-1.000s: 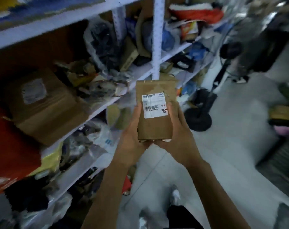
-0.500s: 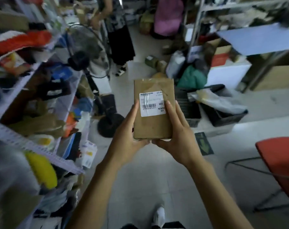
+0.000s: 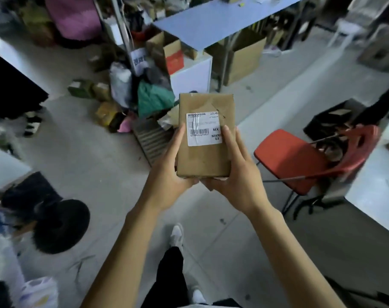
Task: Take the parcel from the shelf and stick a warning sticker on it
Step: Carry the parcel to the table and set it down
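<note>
A brown paper-wrapped parcel (image 3: 205, 156) with a white barcode label (image 3: 203, 129) is held upright in front of me, above the floor. My left hand (image 3: 170, 172) grips its left edge and bottom corner. My right hand (image 3: 235, 174) cups its right edge and underside, thumb lying on the label's edge. No warning sticker is in view.
A red chair (image 3: 300, 158) stands to the right, beside a white table edge (image 3: 373, 196). A blue table (image 3: 213, 21) with cardboard boxes (image 3: 244, 58) under it is ahead. Bags and small boxes (image 3: 127, 101) are piled on the floor ahead-left. A black fan base (image 3: 60, 225) sits at left.
My view has swung right, away from the shelves at left, toward the open floor, red chair and blue table. Both hands keep the same hold on the parcel.
</note>
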